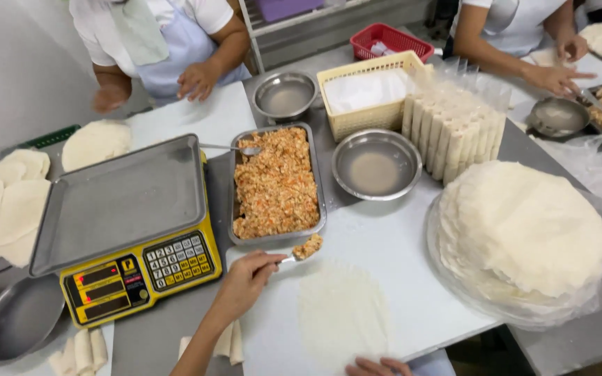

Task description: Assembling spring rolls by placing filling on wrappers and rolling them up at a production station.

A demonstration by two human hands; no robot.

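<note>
I am working at a steel kitchen table topped with a white plastic board. My left hand is pinching a small metal spoon heaped with orange-flecked filling, just beside the rectangular steel tray of filling. My right hand is resting fingertips on a thin round white wrapper; their spread I cannot tell. Clear bags of rolled wrappers are standing beyond, and a yellow scale is sitting left.

I see open white board between my wrapper sheet and the steel bowl; filling tray, yellow scale and wrapper stack hem it in.
</note>
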